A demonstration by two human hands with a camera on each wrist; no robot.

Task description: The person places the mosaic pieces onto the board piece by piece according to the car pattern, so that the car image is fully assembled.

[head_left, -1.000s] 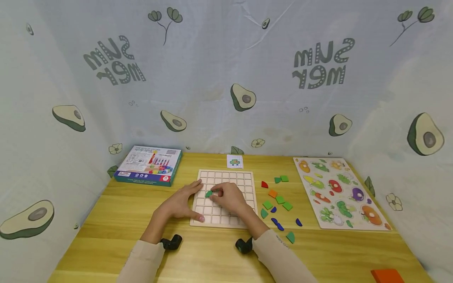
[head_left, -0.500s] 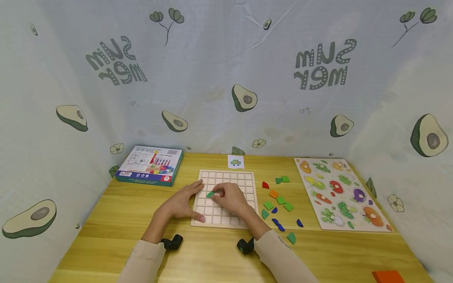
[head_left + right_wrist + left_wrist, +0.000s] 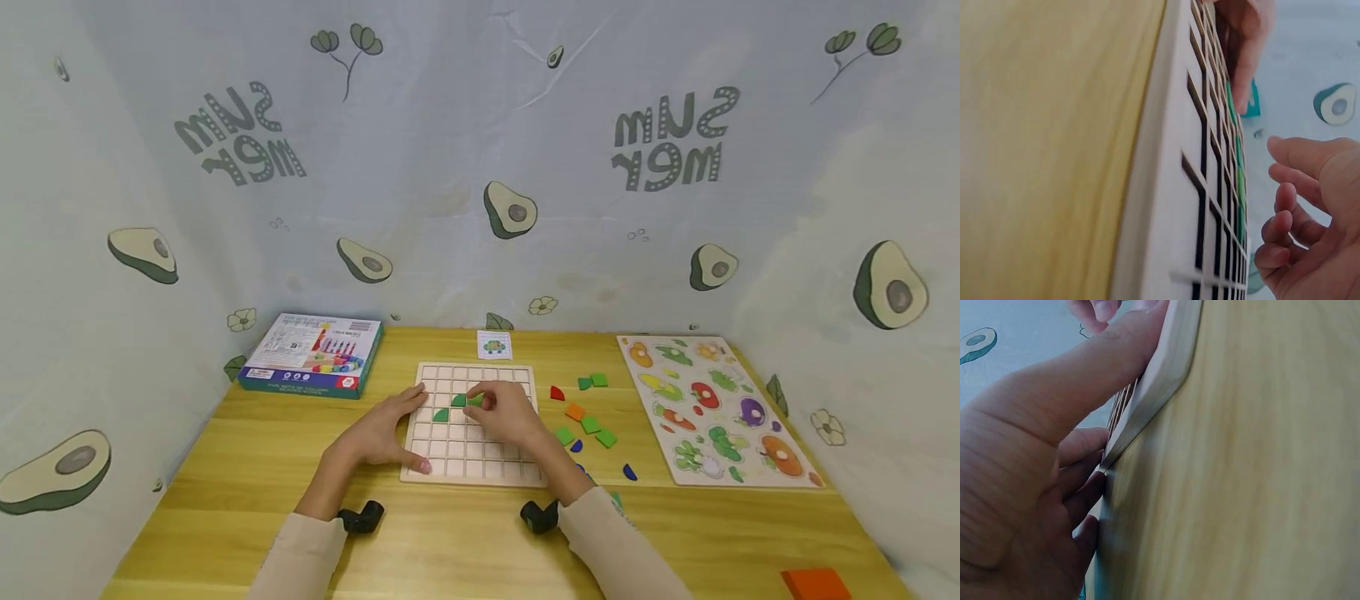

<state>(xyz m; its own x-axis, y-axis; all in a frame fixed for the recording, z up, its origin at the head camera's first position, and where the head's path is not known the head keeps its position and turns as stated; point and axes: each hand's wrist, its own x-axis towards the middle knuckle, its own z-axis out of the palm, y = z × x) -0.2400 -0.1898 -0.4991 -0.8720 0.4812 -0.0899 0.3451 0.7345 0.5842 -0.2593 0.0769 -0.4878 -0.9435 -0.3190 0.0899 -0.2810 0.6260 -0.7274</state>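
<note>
My left hand (image 3: 386, 427) lies spread along the left side of the wooden grid board (image 3: 471, 469). Its thumb rests on the near left corner, and the fingers touch the side rim. Over the middle of the grid is my right hand (image 3: 508, 414), thumb and forefinger close above a light green square piece (image 3: 475, 401). In the right wrist view, that hand (image 3: 1310, 219) shows a gap between thumb and fingers, holding nothing. A darker green quarter-circle piece (image 3: 459, 401) lies left of the square; another green quarter-circle piece (image 3: 440, 415) sits lower left of it.
Loose pieces lie right of the board: a red quarter circle (image 3: 557, 392), an orange square (image 3: 575, 412), green squares (image 3: 590, 425) and blue half circles (image 3: 630, 472). A pattern card (image 3: 494, 345) stands behind, a box (image 3: 311, 354) at left, a vegetable puzzle (image 3: 716, 410) at right.
My right hand has let go of the green quarter circle on the grid and moved right, uncovering two more green pieces. The left hand keeps its place on the board.
</note>
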